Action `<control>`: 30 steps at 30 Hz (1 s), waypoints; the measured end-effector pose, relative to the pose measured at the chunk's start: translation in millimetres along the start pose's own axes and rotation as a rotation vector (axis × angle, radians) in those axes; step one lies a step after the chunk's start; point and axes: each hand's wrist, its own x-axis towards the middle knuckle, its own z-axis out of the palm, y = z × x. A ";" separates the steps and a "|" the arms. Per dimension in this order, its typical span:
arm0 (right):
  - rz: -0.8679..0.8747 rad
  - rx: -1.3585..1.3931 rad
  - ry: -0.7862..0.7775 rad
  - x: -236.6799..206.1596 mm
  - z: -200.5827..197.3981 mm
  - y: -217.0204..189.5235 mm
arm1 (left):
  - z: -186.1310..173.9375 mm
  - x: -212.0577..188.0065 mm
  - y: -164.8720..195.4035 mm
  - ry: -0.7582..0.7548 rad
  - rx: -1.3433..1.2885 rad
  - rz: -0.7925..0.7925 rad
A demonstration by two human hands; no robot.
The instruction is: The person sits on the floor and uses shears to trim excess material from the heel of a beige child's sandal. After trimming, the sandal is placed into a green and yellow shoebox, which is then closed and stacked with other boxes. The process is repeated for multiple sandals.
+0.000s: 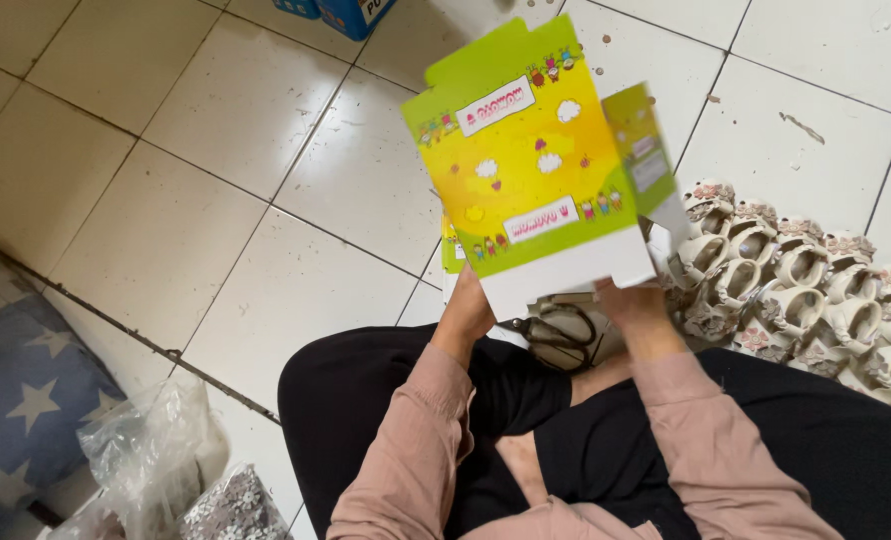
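I hold a flat yellow-green cardboard box (526, 150) with cartoon figures and clouds up over my lap. My left hand (466, 310) grips its lower left edge and my right hand (631, 300) grips its lower right edge by the white flap. A side flap (641, 145) hangs off the box's right side. More folded boxes of the same kind (453, 250) lie beneath it on the floor. Black scissors (561, 335) rest between my hands near my knees.
Rows of small cream sandals with flower trims (796, 285) lie on the white tiled floor (216, 180) at my right. Clear plastic bags (151, 455) and a grey star-patterned cushion (16, 400) sit at the lower left. A blue box (351, 15) stands at the top.
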 end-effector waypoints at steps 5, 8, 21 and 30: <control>-0.258 0.230 0.065 33.7 -51.8 -77.1 | 11.5 -7.5 30.1 0.153 0.919 0.222; -0.242 -0.193 -0.096 51.3 -66.2 -115.9 | 23.2 -18.1 55.1 0.339 1.435 0.684; -0.536 -0.499 -0.631 119.1 60.4 -68.0 | -0.8 -7.8 59.0 0.035 1.175 0.312; -0.470 -0.300 -0.014 111.8 15.3 -36.4 | 17.1 27.0 30.5 0.478 1.537 0.224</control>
